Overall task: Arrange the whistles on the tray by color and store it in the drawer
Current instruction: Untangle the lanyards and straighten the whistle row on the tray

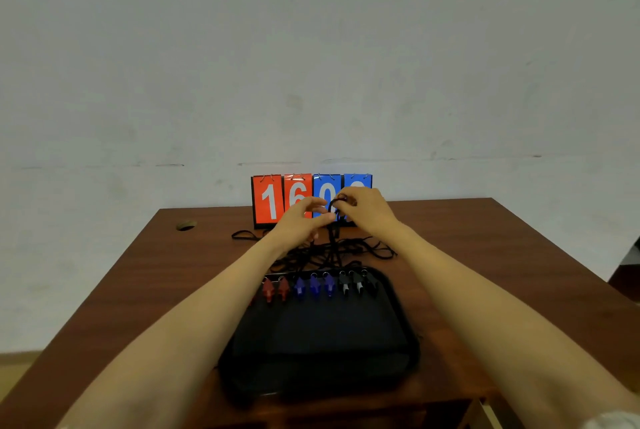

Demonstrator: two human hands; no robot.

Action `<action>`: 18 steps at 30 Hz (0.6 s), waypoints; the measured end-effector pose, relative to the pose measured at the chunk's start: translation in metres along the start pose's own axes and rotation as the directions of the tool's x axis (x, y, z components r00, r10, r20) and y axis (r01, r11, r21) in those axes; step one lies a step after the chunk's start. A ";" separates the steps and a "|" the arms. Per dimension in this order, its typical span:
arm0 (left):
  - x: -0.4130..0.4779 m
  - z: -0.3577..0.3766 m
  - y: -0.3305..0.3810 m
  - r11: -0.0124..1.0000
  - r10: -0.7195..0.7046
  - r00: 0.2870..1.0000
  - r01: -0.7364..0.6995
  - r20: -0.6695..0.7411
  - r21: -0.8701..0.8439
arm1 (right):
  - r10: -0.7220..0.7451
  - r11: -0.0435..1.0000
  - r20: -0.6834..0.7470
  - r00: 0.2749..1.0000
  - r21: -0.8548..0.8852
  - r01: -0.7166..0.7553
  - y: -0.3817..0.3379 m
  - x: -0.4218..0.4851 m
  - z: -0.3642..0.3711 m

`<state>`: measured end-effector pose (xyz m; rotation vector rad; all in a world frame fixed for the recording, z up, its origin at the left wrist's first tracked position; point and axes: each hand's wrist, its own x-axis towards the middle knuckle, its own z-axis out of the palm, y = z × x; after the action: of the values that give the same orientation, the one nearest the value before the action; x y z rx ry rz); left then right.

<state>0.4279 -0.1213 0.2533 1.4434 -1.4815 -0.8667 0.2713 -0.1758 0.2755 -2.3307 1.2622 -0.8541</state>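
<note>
Both my hands are lifted above the far part of the worktop [166, 276], just in front of the flip scoreboard [273, 200]. My right hand [367, 212] curls its fingers around one whistle [344, 200] (its colour looks reddish, but it is blurred, so I am not sure). A metal ring shows on top of it, and its black cord [333, 231] hangs down from my fingers to the pile below. My left hand [303, 219] reaches toward this cord with the fingers mostly stretched. I cannot tell if they pinch the cord or only come near it.

The black tray [398, 354] lies on the worktop close to me, between my forearms. Along its far edge the other whistles stand in one row: the red whistles [268, 290] on the left, the blue whistles [314, 285] in the middle, and the black whistles [358, 283] on the right. Their black lanyards [360, 250] go over the far rim and lie tangled on the worktop between the tray and the scoreboard. The scoreboard shows a red 1 and 6 and a blue 0. Its last card is partly hidden by my right hand.
</note>
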 end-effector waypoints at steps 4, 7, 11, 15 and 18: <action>-0.015 0.003 0.010 0.995 0.049 0.997 -0.044 -0.059 0.084 | -0.071 0.984 0.037 0.997 -0.160 0.076 -0.013 -0.014 -0.008; -0.028 0.000 0.008 0.982 0.043 0.989 -0.016 -0.140 0.191 | -0.071 0.958 0.069 0.995 -0.273 0.087 -0.013 -0.025 -0.013; -0.052 -0.021 -0.010 0.842 0.021 0.980 0.090 -0.198 0.531 | -0.014 0.949 0.027 1.000 -0.314 0.021 -0.001 -0.048 -0.024; -0.081 -0.041 -0.025 0.665 0.006 0.972 0.171 -0.234 0.727 | 0.082 0.944 -0.074 0.994 -0.313 -0.101 0.023 -0.071 -0.033; -0.098 -0.042 -0.030 0.583 0.029 0.981 0.140 -0.192 0.800 | 0.164 0.938 -0.049 0.985 -0.302 -0.171 0.036 -0.089 -0.033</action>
<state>0.4733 -0.0234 0.2305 2.1706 -1.7858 0.0083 0.1896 -0.1208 0.2499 -2.4001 1.6801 -0.6706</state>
